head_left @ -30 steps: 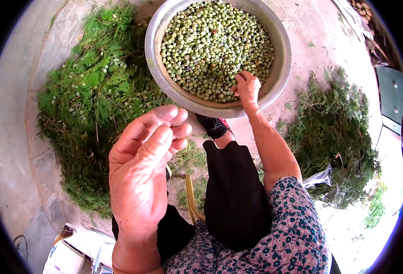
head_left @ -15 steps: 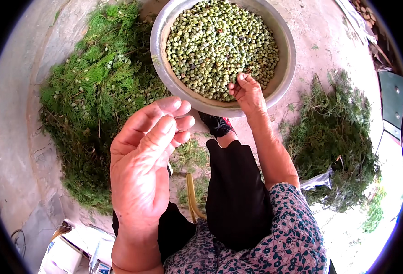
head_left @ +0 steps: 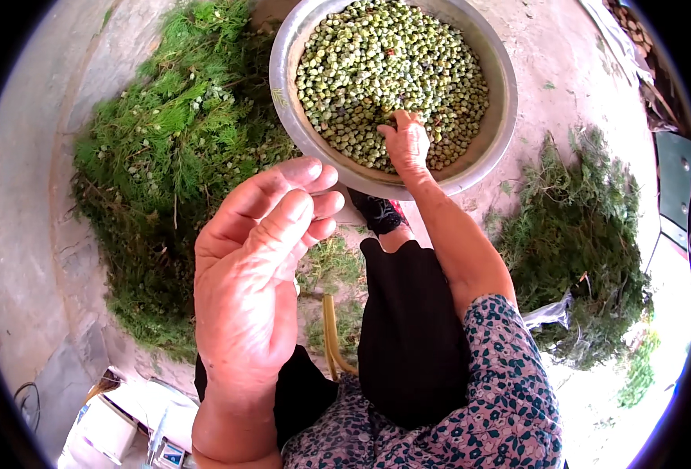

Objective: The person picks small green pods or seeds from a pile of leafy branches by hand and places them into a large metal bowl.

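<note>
A wide metal bowl full of small green pods or peas stands on the concrete floor ahead of me. My right hand reaches into it and rests on the pile near the bowl's near rim, fingers bent down into the peas. My left hand is raised close to the camera, back toward me, thumb pressed against the fingertips; whether something small is pinched there is hidden. A heap of green feathery plants lies to the left of the bowl.
A second heap of green plants lies on the right. My black-trousered leg and foot stretch toward the bowl. Cardboard and papers lie at lower left. A dark green object sits at the right edge.
My right hand has moved from the bowl's near rim farther in onto the peas. The view has shifted so the bowl sits a little more to the right. My left hand stays raised.
</note>
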